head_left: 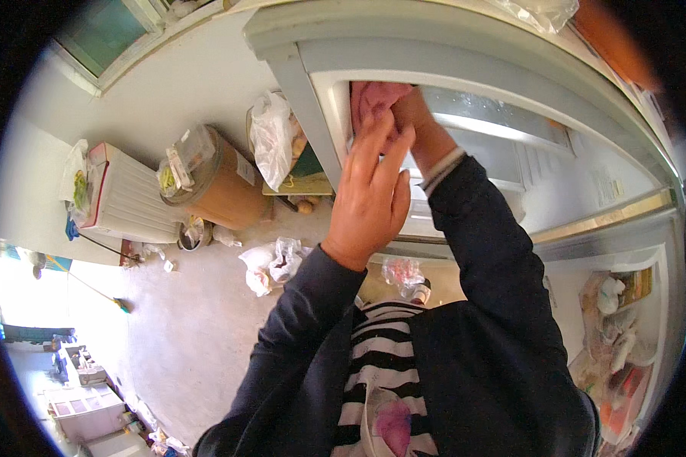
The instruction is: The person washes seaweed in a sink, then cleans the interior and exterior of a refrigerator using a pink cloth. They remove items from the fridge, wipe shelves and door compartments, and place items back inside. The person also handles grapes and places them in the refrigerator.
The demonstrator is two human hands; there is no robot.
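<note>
The pink cloth (381,93), bunched in soft, dull folds, sits at the inner left corner of the open refrigerator (434,59); the right hand (415,114) is against it, its grip too hidden for me to tell; the left hand's (368,202) grip is wide, fingers outstretched over the cloth's lower edge.

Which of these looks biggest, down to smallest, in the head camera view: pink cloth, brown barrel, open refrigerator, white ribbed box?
1. Open refrigerator, helped by being near the camera
2. Brown barrel and white ribbed box: too alike to rank
3. Pink cloth, partly hidden
</note>
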